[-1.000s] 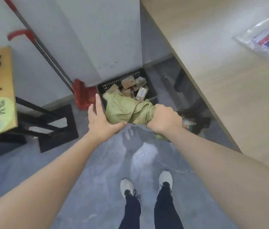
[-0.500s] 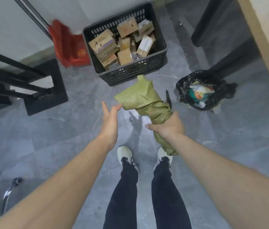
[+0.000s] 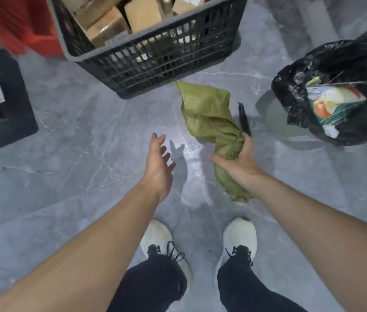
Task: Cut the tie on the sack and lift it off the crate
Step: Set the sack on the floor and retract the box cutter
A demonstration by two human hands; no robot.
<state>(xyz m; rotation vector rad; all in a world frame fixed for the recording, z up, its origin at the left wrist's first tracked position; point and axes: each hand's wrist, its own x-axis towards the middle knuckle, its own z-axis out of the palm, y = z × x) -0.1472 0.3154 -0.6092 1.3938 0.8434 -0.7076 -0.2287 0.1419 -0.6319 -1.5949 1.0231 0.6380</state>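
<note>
the green sack (image 3: pixel 207 111), held over the crate (image 3: pixel 155 55) a second ago, now hangs clear in front of it, bunched in the curled fingers of the right hand (image 3: pixel 238 163), while the left hand (image 3: pixel 159 163) has let go, fingers loosely spread, so the lift looks done.

The sack (image 3: pixel 207 113) is coarse woven cloth, olive green, matt and creased. The crate (image 3: pixel 155 57) at twelve o'clock is black moulded plastic lattice with a dull finish. Its boxes (image 3: pixel 142 14) are matt brown cardboard. The floor (image 3: pixel 76 136) is smooth grey veined tile with a soft sheen. The bag (image 3: pixel 335 64) at two o'clock is thin black plastic film, glossy and crinkled. A blurred red item (image 3: pixel 18 25) at eleven o'clock looks like smooth plastic. The trousers (image 3: pixel 151 284) are matt black cloth.
</note>
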